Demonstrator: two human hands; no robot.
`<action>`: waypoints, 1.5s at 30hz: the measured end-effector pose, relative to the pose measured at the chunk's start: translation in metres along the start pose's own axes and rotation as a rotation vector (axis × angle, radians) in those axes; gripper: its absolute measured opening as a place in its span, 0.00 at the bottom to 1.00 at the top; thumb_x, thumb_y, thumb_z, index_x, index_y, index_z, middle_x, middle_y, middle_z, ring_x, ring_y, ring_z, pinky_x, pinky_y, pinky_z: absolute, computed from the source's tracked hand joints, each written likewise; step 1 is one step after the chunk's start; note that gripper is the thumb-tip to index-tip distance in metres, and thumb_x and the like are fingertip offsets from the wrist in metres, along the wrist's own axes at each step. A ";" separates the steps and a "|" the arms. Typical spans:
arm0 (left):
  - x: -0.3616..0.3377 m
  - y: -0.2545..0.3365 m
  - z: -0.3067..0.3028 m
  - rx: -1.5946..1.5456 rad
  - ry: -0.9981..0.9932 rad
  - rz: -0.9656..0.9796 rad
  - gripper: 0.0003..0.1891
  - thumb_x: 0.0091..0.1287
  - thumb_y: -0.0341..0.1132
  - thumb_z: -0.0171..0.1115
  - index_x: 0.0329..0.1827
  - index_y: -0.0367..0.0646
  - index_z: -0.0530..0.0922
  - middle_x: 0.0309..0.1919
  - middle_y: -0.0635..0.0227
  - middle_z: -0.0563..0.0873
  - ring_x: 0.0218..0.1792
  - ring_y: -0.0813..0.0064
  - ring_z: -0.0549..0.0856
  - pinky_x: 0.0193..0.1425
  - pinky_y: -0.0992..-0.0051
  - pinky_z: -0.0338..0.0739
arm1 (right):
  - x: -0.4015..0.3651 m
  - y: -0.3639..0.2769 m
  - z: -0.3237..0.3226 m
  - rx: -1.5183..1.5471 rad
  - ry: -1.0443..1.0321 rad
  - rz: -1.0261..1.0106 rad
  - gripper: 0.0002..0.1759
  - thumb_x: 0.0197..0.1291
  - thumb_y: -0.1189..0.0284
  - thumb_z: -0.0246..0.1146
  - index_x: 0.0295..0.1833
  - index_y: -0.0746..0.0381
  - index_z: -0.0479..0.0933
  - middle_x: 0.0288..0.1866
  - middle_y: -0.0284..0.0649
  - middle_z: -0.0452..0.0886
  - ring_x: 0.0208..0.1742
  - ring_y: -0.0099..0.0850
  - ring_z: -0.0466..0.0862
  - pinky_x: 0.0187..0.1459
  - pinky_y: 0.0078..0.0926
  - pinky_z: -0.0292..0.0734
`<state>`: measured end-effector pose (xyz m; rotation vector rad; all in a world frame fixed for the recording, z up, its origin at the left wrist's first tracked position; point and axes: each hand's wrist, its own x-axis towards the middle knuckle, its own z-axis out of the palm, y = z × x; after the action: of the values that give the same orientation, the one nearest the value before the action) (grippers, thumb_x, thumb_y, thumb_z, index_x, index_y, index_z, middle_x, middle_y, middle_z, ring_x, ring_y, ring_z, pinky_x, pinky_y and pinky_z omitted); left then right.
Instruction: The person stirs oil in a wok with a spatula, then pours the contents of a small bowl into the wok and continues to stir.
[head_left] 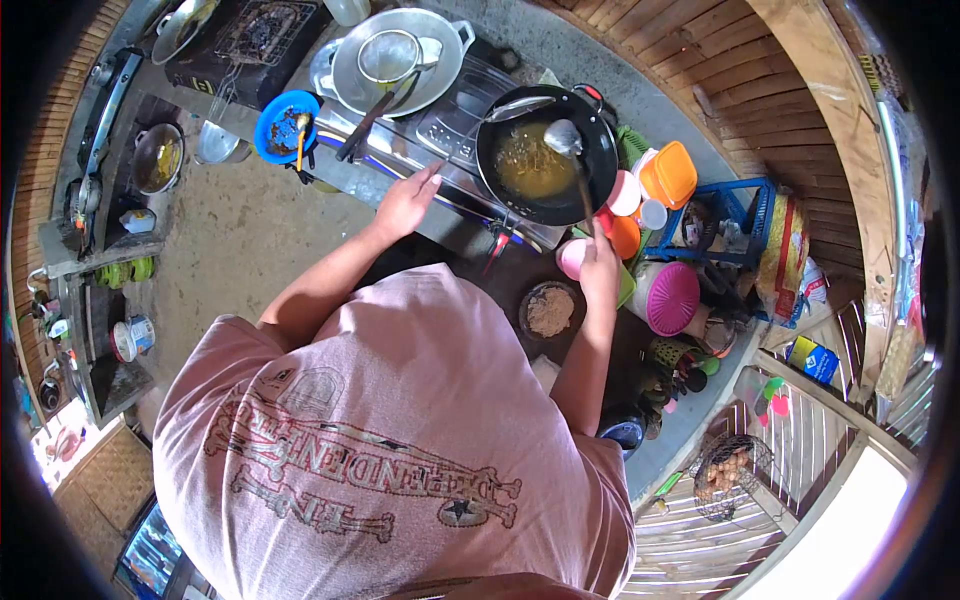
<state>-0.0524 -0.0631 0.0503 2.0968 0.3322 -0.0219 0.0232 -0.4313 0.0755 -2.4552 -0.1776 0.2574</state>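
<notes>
My right hand (600, 268) is closed around the red-ended handle of a metal spatula (563, 140). The spatula's head rests inside a black wok (490, 165) on the stove, where small brown pieces lie in yellowish oil (535, 172). A second metal utensil (518, 108) leans across the wok's far left rim. My left hand (408, 202), fingers stretched out and nothing in it, hovers by the front edge of the stove (455, 135). To its upper left are a blue bowl (264, 130) with a spoon and dark food, and a large metal pan (345, 75) holding a strainer (390, 56).
A bowl of pale brown powder (550, 310) sits in front of me. Right of the wok are an orange-lidded container (668, 175), a pink lid (672, 298) and a blue basket (765, 215). A wire basket of eggs (728, 470) stands lower right. A grill-topped burner (250, 45) is far left.
</notes>
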 end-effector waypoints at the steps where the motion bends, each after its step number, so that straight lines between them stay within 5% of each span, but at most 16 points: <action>1: 0.000 -0.001 0.000 -0.001 -0.002 -0.001 0.27 0.83 0.50 0.48 0.75 0.43 0.74 0.60 0.39 0.84 0.64 0.39 0.82 0.68 0.54 0.76 | -0.002 0.007 -0.003 -0.055 0.030 0.014 0.25 0.75 0.71 0.55 0.75 0.61 0.74 0.62 0.62 0.83 0.61 0.58 0.83 0.63 0.49 0.77; 12: -0.001 -0.005 0.004 0.004 0.005 -0.008 0.26 0.83 0.50 0.49 0.75 0.44 0.75 0.59 0.39 0.85 0.64 0.39 0.82 0.67 0.53 0.77 | 0.002 0.014 0.016 -0.367 0.145 0.144 0.28 0.73 0.69 0.56 0.78 0.54 0.72 0.58 0.65 0.83 0.57 0.61 0.84 0.57 0.58 0.79; 16: -0.002 -0.003 0.002 -0.006 -0.007 -0.027 0.26 0.83 0.50 0.49 0.75 0.45 0.75 0.59 0.39 0.85 0.64 0.39 0.82 0.67 0.53 0.77 | 0.017 0.006 0.026 -0.267 0.077 0.228 0.27 0.73 0.69 0.56 0.76 0.56 0.73 0.61 0.65 0.82 0.58 0.60 0.84 0.58 0.56 0.79; 24: 0.002 -0.016 0.008 0.011 0.016 -0.004 0.26 0.83 0.50 0.49 0.75 0.45 0.75 0.60 0.39 0.84 0.64 0.39 0.82 0.68 0.53 0.76 | 0.007 0.002 0.043 -0.067 0.117 -0.070 0.25 0.74 0.71 0.57 0.74 0.61 0.75 0.54 0.60 0.87 0.57 0.56 0.86 0.59 0.51 0.79; 25: 0.001 -0.016 0.007 0.011 0.015 -0.005 0.26 0.83 0.50 0.49 0.75 0.45 0.75 0.60 0.39 0.84 0.64 0.39 0.82 0.68 0.53 0.76 | 0.003 0.003 0.037 -0.008 0.029 0.062 0.25 0.74 0.70 0.58 0.75 0.60 0.75 0.56 0.60 0.86 0.58 0.57 0.85 0.59 0.51 0.78; 36: 0.004 -0.012 0.006 0.012 -0.066 -0.050 0.29 0.84 0.51 0.47 0.76 0.37 0.74 0.69 0.43 0.81 0.72 0.48 0.79 0.76 0.61 0.71 | -0.020 0.008 0.001 -0.265 0.169 0.096 0.27 0.74 0.71 0.56 0.77 0.56 0.72 0.60 0.61 0.83 0.58 0.60 0.84 0.57 0.56 0.79; 43: 0.007 -0.022 0.012 0.016 -0.066 -0.050 0.28 0.84 0.50 0.47 0.76 0.37 0.74 0.68 0.43 0.82 0.72 0.49 0.79 0.76 0.62 0.71 | -0.012 0.012 0.017 -0.355 0.181 0.156 0.29 0.72 0.70 0.57 0.78 0.54 0.71 0.59 0.61 0.84 0.54 0.61 0.86 0.55 0.58 0.80; 45: 0.006 -0.026 0.015 0.002 -0.001 0.024 0.28 0.83 0.51 0.49 0.74 0.40 0.75 0.62 0.40 0.84 0.66 0.42 0.82 0.70 0.55 0.75 | -0.010 0.009 0.020 -0.320 0.124 0.221 0.28 0.72 0.70 0.56 0.77 0.55 0.73 0.57 0.60 0.85 0.54 0.59 0.86 0.55 0.56 0.80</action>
<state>-0.0511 -0.0618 0.0195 2.1024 0.3065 -0.0097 0.0096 -0.4281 0.0555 -2.8019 0.1169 0.1815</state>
